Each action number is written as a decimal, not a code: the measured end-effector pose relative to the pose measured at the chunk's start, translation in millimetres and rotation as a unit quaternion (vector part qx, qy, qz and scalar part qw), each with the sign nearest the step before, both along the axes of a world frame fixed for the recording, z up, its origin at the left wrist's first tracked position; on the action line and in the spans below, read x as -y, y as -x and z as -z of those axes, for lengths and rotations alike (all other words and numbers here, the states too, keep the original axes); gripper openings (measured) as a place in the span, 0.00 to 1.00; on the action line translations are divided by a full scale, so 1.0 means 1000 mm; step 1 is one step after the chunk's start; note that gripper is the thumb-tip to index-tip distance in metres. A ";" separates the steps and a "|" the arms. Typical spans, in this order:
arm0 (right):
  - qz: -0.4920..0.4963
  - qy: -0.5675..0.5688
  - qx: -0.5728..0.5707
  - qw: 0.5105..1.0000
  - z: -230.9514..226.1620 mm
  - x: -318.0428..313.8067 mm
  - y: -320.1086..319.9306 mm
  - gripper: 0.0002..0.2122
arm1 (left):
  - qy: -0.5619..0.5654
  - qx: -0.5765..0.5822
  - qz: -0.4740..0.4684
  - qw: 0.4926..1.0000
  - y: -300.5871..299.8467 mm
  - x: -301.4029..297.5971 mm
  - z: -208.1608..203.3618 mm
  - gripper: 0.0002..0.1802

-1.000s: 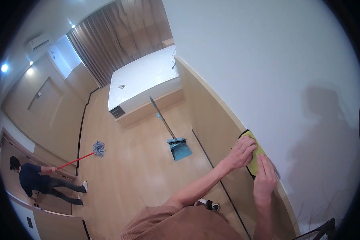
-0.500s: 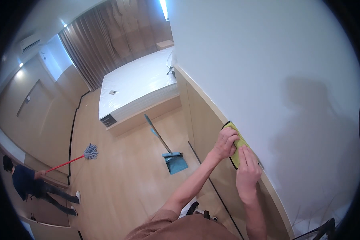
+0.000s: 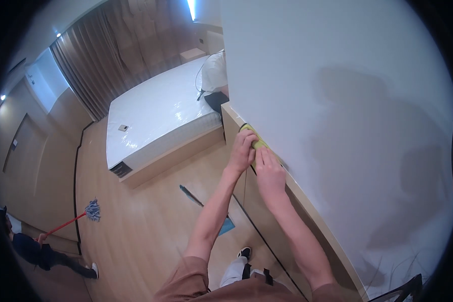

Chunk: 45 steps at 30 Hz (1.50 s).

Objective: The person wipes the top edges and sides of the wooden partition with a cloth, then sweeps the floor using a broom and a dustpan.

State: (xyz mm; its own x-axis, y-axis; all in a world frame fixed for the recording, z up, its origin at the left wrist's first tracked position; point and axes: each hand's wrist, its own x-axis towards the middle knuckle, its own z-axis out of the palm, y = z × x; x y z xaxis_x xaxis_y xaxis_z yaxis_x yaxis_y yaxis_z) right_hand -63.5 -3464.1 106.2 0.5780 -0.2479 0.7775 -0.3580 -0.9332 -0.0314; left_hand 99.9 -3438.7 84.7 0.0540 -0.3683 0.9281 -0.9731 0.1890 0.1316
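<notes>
Cloth (image 3: pixel 256 142), yellow-green with a dark edge, lay on the narrow top edge of the wooden wall panel (image 3: pixel 307 201), against the white wall (image 3: pixel 347 100). Head view: my left hand (image 3: pixel 242 151) had its fingers curled down over the cloth's near side, gripping it; my right hand (image 3: pixel 269 172) lay just behind, fingers flat and together, pressing on the ledge and the cloth's tail. Judgement: even downward pressure from both hands, cloth kept flat along the ledge and tight to the wall joint, would wipe it best. Below, a dustpan (image 3: pixel 225 225) stood on the floor.
</notes>
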 end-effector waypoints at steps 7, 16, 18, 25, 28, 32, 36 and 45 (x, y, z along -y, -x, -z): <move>0.015 0.064 -0.020 0.998 -0.104 -0.028 -0.023 0.13 | -0.019 -0.036 -0.044 0.998 -0.008 -0.031 -0.111 0.19; -0.014 0.051 0.021 0.998 -0.167 -0.064 0.074 0.11 | -0.051 -0.094 -0.079 0.991 0.098 -0.077 -0.184 0.19; 0.007 0.048 0.020 0.999 -0.167 -0.070 0.123 0.11 | -0.074 -0.089 -0.057 0.992 0.155 -0.092 -0.191 0.19; 0.041 0.016 0.077 0.996 -0.190 -0.080 0.362 0.15 | -0.084 -0.044 -0.045 0.995 0.394 -0.096 -0.218 0.17; 0.039 -0.057 0.053 0.996 -0.205 -0.075 0.524 0.15 | -0.089 -0.035 -0.015 0.995 0.537 -0.082 -0.224 0.17; 0.050 -0.085 0.095 0.991 -0.203 -0.089 0.779 0.14 | -0.148 -0.058 0.030 0.987 0.781 -0.091 -0.222 0.18; 0.101 -0.077 0.156 0.980 -0.199 -0.100 1.035 0.13 | -0.167 -0.032 0.116 0.979 1.027 -0.095 -0.227 0.18; 0.288 0.042 0.171 0.941 -0.190 -0.160 1.572 0.08 | -0.209 0.072 0.270 0.937 1.550 -0.129 -0.229 0.20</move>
